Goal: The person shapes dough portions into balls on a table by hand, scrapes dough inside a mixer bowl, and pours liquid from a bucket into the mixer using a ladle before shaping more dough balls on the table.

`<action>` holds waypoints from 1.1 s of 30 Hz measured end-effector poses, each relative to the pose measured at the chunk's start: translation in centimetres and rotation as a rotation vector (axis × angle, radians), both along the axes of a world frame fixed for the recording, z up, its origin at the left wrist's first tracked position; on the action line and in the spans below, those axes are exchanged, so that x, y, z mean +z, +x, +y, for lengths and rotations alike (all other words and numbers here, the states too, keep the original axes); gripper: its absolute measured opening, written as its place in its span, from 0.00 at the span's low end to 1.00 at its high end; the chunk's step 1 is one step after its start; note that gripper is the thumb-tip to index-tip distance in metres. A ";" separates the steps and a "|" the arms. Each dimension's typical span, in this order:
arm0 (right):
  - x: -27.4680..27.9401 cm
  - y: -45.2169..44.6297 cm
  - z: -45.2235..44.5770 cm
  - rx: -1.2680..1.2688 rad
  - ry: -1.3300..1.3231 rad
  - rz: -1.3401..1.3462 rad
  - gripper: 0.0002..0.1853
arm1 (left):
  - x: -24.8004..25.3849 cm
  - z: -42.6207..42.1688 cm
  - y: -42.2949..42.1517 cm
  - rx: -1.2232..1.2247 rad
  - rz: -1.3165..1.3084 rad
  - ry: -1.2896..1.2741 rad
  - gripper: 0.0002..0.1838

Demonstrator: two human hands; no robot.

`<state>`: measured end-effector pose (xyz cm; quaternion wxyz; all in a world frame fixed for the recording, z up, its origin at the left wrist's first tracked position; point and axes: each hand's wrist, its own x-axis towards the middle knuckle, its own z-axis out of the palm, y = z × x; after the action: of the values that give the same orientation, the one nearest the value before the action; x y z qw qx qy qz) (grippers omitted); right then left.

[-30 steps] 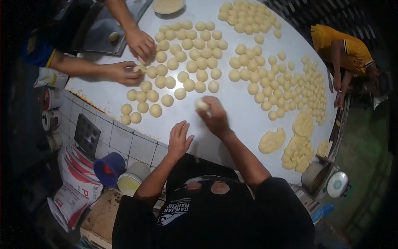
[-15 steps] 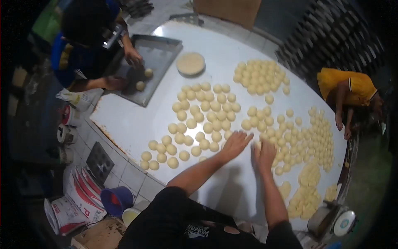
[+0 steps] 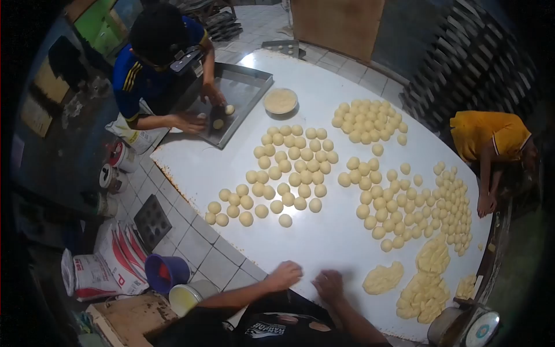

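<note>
My left hand (image 3: 284, 276) is over the near edge of the white table, its fingers curled inward. Close by on its right, my right hand (image 3: 328, 285) is also curled, a small gap between the two. Whatever either might hold is hidden. Beyond them lies a loose group of round dough balls (image 3: 288, 199), the closest ball (image 3: 285, 220) a short way past my left hand. A flattened piece of dough (image 3: 383, 277) rests to the right of my right hand, beside heaps of cut dough (image 3: 424, 296). Smaller dough balls (image 3: 454, 196) crowd the table's right side.
Across the table, a co-worker in blue (image 3: 130, 69) handles dough balls on a metal tray (image 3: 245, 115). A bowl of crumbs (image 3: 281, 101) stands beside it. Another person in yellow (image 3: 491, 136) leans at the right edge. A scale (image 3: 483, 328) sits at the near right corner.
Both my hands have drawn back from the dough balls towards my body, and their fingers have curled in. The camera view has shifted slightly.
</note>
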<state>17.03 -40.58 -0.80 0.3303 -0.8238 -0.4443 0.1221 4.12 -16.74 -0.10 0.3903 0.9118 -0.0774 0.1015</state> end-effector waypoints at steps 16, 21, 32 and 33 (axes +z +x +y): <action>2.7 5.4 9.3 -0.359 0.009 -0.250 0.12 | 0.7 1.2 8.6 0.249 0.090 0.137 0.08; -1.8 2.3 0.1 0.056 0.063 -0.141 0.13 | -1.7 4.3 0.1 -0.104 -0.072 0.030 0.10; -2.6 5.6 1.8 0.123 -0.399 -0.330 0.17 | -5.1 6.2 2.3 -0.137 0.038 0.297 0.08; -2.0 6.4 3.3 0.023 -0.241 -0.519 0.17 | -1.5 6.2 5.2 -0.032 0.283 0.381 0.08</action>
<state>23.47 -37.27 -2.77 0.1040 -0.8558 -0.5054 -0.0372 9.35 -10.52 -1.58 0.2199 0.9727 -0.0543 -0.0500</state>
